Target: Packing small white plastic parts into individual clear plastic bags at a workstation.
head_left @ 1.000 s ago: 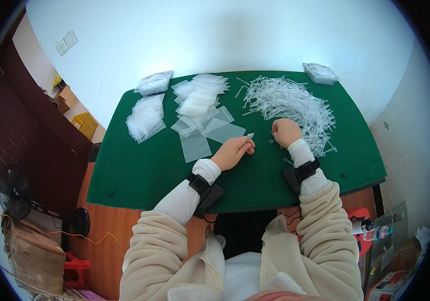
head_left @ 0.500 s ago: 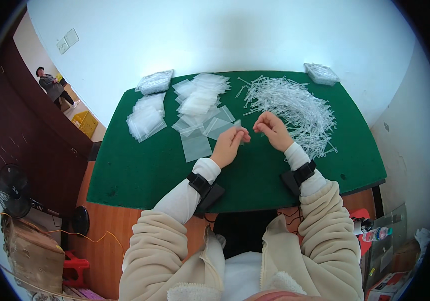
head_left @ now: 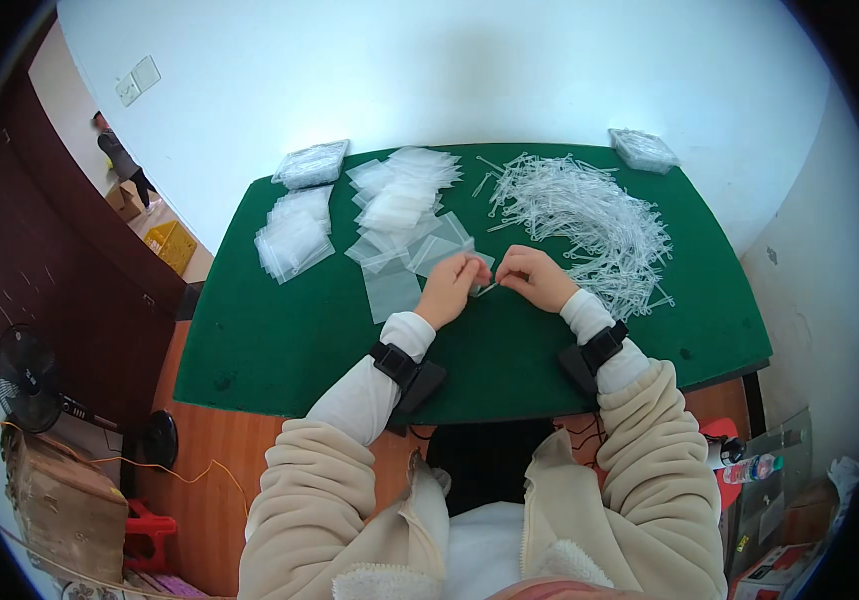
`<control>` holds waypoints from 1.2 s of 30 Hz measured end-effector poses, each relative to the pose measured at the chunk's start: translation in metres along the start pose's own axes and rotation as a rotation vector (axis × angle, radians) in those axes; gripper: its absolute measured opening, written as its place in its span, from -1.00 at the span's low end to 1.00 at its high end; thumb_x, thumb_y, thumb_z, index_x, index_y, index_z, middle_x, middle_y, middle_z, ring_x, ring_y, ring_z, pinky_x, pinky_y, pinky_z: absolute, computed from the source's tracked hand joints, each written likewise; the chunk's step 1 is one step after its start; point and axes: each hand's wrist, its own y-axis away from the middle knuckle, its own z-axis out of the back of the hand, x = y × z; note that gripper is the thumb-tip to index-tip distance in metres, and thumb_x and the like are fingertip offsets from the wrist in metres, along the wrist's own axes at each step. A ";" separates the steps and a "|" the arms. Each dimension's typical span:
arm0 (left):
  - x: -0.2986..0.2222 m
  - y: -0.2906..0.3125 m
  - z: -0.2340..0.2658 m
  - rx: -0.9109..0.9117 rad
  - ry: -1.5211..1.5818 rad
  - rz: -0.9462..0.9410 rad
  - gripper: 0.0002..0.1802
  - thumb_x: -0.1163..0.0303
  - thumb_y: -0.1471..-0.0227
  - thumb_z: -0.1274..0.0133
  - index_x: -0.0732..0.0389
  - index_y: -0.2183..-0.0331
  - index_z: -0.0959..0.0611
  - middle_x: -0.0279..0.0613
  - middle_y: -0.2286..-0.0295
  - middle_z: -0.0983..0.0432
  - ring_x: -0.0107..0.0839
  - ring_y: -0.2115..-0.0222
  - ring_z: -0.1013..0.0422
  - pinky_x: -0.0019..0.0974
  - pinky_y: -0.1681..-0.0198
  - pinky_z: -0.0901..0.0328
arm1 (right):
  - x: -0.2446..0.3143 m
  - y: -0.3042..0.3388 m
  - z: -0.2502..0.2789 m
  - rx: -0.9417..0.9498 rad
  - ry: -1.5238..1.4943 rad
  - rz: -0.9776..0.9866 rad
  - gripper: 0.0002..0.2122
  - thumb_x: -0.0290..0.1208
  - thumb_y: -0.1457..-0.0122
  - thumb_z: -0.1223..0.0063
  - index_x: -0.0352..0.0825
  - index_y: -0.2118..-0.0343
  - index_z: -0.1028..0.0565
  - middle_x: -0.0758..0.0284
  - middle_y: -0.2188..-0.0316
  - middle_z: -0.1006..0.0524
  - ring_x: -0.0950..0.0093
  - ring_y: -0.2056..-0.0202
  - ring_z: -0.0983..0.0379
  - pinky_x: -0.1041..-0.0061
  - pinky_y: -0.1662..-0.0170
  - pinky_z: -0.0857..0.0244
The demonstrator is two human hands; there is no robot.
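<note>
My left hand is closed in a pinch on a small clear plastic bag. Close on its right, my right hand is closed too, thumb and finger at the bag's opening. A thin pale stick shows between the two hands, its ends hidden by fingers. Beyond the right hand spreads a large heap of clear plastic sticks with looped ends. Loose flat clear bags lie just beyond and left of my left hand, with a fanned pile of bags behind them.
Another stack of bags lies farther left on the green table. Bundled clear packs sit at the back left and back right corners. A person stands in the doorway by a yellow crate. A fan stands left.
My right hand has come down and left to the bag, and the thin stick now shows between the hands. The left hand has shifted slightly. The person in the doorway has moved and turned.
</note>
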 end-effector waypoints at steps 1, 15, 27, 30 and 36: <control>-0.004 0.002 -0.002 0.071 -0.110 0.001 -0.76 0.38 -0.13 0.22 0.33 0.32 -0.48 -0.21 0.41 -0.48 -0.46 0.40 -0.43 -0.43 0.28 -0.30 | 0.002 0.000 0.001 -0.001 0.001 -0.002 -0.92 -0.61 0.05 -0.02 -0.34 0.46 -0.43 0.36 0.51 -0.38 0.47 0.48 -0.36 0.58 0.37 -0.25; -0.007 0.005 -0.010 0.315 -0.039 0.096 -0.74 0.38 -0.13 0.22 0.34 0.26 -0.46 -0.21 0.40 -0.47 -0.46 0.39 -0.42 -0.41 0.26 -0.30 | 0.025 -0.006 0.010 -0.371 0.234 0.209 -0.85 -0.60 0.07 -0.04 -0.30 0.38 -0.48 0.32 0.41 -0.47 0.36 0.39 -0.44 0.50 0.37 -0.33; -0.018 0.006 -0.009 0.352 -0.297 -0.119 -0.77 0.42 -0.10 0.20 0.32 0.30 -0.51 -0.21 0.40 -0.49 -0.43 0.35 -0.41 -0.38 0.21 -0.26 | 0.028 -0.004 0.007 -0.398 0.099 0.137 -0.84 -0.56 0.07 -0.07 -0.29 0.35 -0.49 0.29 0.39 -0.52 0.37 0.41 -0.48 0.54 0.39 -0.36; -0.023 0.007 -0.012 0.305 -0.300 -0.146 -0.78 0.42 -0.10 0.20 0.32 0.31 -0.51 -0.21 0.42 -0.49 -0.43 0.35 -0.40 -0.38 0.21 -0.26 | 0.028 -0.003 0.006 -0.420 0.097 0.131 -0.85 -0.55 0.07 -0.08 -0.29 0.37 -0.50 0.29 0.42 -0.52 0.38 0.42 -0.48 0.54 0.40 -0.36; -0.012 0.007 -0.010 0.338 -0.239 -0.122 -0.80 0.44 -0.09 0.18 0.34 0.32 -0.50 -0.18 0.44 -0.50 -0.42 0.39 -0.42 -0.38 0.27 -0.28 | 0.025 -0.004 0.002 -0.388 0.102 0.109 -0.88 -0.56 0.07 -0.08 -0.30 0.41 -0.50 0.31 0.50 -0.52 0.38 0.47 -0.48 0.54 0.41 -0.36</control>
